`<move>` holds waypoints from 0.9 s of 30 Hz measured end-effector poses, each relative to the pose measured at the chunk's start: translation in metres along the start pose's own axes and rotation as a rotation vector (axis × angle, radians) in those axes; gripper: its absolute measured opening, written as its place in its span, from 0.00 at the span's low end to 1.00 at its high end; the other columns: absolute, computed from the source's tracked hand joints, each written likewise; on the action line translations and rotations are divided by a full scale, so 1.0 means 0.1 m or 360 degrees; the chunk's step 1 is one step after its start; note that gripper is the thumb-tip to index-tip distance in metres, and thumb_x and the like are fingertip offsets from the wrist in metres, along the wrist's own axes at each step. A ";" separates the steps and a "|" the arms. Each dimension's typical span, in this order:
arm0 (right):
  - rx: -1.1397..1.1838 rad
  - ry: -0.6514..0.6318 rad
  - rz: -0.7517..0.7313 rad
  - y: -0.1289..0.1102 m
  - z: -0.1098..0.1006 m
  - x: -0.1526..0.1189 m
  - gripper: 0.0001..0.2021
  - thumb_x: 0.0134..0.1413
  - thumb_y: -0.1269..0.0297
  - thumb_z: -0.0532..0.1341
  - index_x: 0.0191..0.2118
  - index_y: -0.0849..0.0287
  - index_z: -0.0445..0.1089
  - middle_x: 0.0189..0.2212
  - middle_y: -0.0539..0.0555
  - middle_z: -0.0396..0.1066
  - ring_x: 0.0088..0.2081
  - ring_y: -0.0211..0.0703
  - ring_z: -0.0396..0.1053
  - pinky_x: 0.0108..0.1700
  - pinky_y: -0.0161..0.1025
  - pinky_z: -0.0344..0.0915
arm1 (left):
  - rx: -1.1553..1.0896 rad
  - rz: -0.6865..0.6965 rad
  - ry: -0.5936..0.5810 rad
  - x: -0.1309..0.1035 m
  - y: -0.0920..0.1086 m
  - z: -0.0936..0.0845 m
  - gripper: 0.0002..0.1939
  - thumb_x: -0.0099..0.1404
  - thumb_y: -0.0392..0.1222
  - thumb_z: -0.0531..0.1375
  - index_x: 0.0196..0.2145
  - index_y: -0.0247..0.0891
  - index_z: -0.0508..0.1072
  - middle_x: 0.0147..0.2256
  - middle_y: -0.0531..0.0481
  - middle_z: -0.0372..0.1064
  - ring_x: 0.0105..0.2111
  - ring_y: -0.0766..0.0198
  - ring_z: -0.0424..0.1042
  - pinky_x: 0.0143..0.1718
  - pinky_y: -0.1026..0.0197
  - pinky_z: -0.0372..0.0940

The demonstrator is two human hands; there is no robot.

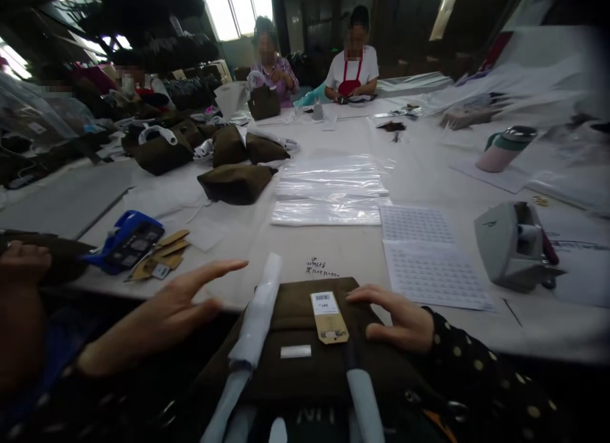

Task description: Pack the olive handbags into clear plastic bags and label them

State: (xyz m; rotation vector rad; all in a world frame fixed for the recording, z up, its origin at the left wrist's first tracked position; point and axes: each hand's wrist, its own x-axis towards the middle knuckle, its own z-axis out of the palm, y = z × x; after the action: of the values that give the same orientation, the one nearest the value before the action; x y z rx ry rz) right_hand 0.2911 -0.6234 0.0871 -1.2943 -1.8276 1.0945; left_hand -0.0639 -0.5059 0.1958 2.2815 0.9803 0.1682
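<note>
Clock directions from the middle of the view.

Brown bag [290, 313]: one, at six o'clock, lying at the near table edge. Fitted with two pale-wrapped straps [260, 309], one hang-tag [330, 319] bearing a barcode, and one small white label [295, 351].

Further brown bags [236, 184]: four distinct on the table, from nine to eleven o'clock; those behind overlap, count uncertain. One more stands at eleven, before a co-worker.

Clear plastic sleeves [328, 208]: one stack, at centre; number not countable.

Printed sheet [419, 262]: two panels, toward four o'clock.

Grey dispenser [505, 249]: one, at three o'clock.

Pink tumbler [506, 149]: one, between two and three, lid silver.

Blue device [128, 243]: one, near nine o'clock; brown tags [164, 252] just beside it, overlapping, number unclear.

Handwriting [321, 267]: two lines, between the bag and the sleeves.

Co-workers [351, 68]: two at the far side, about eleven and one o'clock; others dimmer toward ten. One neighbour's hand [23, 262] at nine.

Left hand [159, 319]: at eight o'clock, raised beside the bag, clear of it; forefinger extended toward two o'clock, thumb below, the two spread, nothing visible between.

Right hand [403, 319]: near five o'clock, forearm entering from the lower right; fingers rest on the bag beside the tag, pointing toward ten, thumb parted from them, pinching nothing visible.
</note>
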 end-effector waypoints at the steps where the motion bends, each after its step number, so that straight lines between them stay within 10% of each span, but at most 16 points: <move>1: -0.0024 0.0008 0.0004 -0.01 0.00 0.04 0.25 0.51 0.49 0.57 0.52 0.58 0.62 0.47 0.59 0.63 0.48 0.47 0.61 0.50 0.46 0.60 | 0.0018 -0.0001 -0.0110 0.13 -0.06 0.08 0.26 0.61 0.52 0.54 0.56 0.43 0.60 0.57 0.49 0.57 0.57 0.53 0.55 0.58 0.54 0.48; 8: -0.0468 -0.0358 -0.0291 -0.14 0.08 0.44 0.21 0.54 0.47 0.54 0.52 0.45 0.63 0.59 0.52 0.52 0.60 0.55 0.44 0.58 0.56 0.43 | -0.0115 0.0142 -0.0424 0.35 -0.19 0.63 0.19 0.65 0.47 0.50 0.53 0.48 0.64 0.60 0.49 0.51 0.60 0.56 0.47 0.59 0.51 0.45; 15: -0.0869 -0.0348 -0.0126 0.05 0.05 0.65 0.15 0.58 0.53 0.51 0.48 0.46 0.67 0.50 0.54 0.64 0.51 0.50 0.60 0.54 0.56 0.51 | -0.0231 0.0121 -0.0313 0.28 -0.21 0.72 0.17 0.65 0.43 0.50 0.51 0.46 0.67 0.58 0.48 0.54 0.59 0.56 0.47 0.59 0.50 0.47; 27: -0.0334 -0.0257 -0.0573 -0.11 -0.18 0.37 0.12 0.55 0.73 0.53 0.42 0.58 0.68 0.43 0.57 0.64 0.43 0.38 0.63 0.45 0.36 0.63 | -0.0129 0.0518 -0.0262 0.57 0.11 0.29 0.17 0.60 0.38 0.57 0.47 0.48 0.70 0.49 0.49 0.66 0.47 0.59 0.66 0.50 0.60 0.59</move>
State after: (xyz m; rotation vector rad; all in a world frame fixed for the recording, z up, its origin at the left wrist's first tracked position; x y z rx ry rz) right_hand 0.2905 -0.5853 0.1063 -0.9547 -2.2391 0.8485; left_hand -0.0062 -0.4868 0.1726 2.3240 0.5061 0.1507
